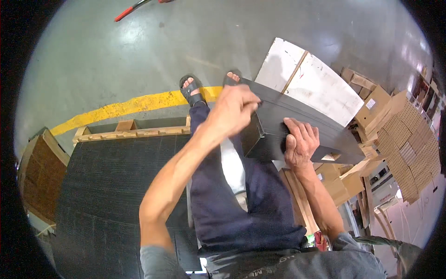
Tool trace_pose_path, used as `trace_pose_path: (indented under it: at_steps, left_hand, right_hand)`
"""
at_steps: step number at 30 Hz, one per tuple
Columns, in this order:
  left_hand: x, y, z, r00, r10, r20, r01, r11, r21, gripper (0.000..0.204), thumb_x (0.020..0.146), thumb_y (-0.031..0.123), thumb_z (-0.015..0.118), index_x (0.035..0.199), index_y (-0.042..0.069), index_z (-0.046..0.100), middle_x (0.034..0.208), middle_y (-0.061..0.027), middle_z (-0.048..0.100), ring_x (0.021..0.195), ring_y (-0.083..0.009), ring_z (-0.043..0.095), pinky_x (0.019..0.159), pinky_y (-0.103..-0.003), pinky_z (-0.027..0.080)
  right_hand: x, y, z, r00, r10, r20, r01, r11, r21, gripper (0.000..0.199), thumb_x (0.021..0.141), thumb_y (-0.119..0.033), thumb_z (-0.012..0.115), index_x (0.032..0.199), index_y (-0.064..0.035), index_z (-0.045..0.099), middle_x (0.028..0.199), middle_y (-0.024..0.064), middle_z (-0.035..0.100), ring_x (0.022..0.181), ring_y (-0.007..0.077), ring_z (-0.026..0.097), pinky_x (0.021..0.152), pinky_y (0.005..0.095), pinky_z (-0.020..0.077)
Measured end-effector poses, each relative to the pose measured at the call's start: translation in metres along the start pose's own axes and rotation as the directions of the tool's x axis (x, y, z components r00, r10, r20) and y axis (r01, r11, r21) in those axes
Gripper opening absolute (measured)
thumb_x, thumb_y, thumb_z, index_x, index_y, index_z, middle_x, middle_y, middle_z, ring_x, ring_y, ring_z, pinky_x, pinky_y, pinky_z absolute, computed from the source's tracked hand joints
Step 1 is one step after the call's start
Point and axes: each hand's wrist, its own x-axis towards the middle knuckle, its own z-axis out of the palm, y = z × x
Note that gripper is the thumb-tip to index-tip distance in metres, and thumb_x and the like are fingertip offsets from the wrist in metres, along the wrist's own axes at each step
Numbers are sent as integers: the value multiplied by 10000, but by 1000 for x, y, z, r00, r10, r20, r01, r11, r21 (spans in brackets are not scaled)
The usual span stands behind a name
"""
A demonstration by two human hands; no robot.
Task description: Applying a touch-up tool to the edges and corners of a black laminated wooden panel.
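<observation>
Head view: the black folded box [297,125] lies across my lap, long axis running up-left to down-right. My right hand [301,143] presses flat on its middle, fingers spread; my left hand [234,108], nearer its upper-left end, pinches that edge.

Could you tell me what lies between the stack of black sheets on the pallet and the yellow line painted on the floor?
In the head view, the pallet's bare wooden edge lies between the black sheets and the yellow line.
</observation>
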Motion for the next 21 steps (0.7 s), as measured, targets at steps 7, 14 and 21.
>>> trace_pose_path:
  at_steps: [7, 14, 21]
  left_hand:
    - [-5, 39, -11, 979, 22, 202, 27, 971, -236, 146, 814, 55, 683, 919, -36, 727, 857, -139, 701, 828, -239, 677, 750, -330, 512]
    - [7, 25, -11, 962, -44, 271, 106, 970, -218, 144, 807, 55, 686, 916, -24, 735, 849, -127, 694, 810, -217, 677, 760, -348, 517]
    - [33, -16, -13, 971, -171, 168, 168, 985, 30, 193, 787, 78, 700, 939, -32, 746, 863, -175, 732, 891, -219, 696, 809, -331, 523]
  right_hand:
    - [2, 4, -2, 1000, 4, -8, -4, 1000, -12, 376, 1017, -322, 452, 1085, -43, 694, 1016, 86, 708, 849, 230, 647, 720, 356, 414]
    - [-3, 8, 5, 1000, 9, 14, -8, 1000, -14, 356, 1005, -313, 466, 1101, -50, 686, 1026, 76, 706, 875, 233, 647, 724, 370, 420]
    - [-1, 1, 6, 1000, 17, 12, -17, 1000, 1, 335, 987, -284, 480, 1096, -54, 698, 1041, 82, 709, 879, 229, 650, 725, 361, 418]
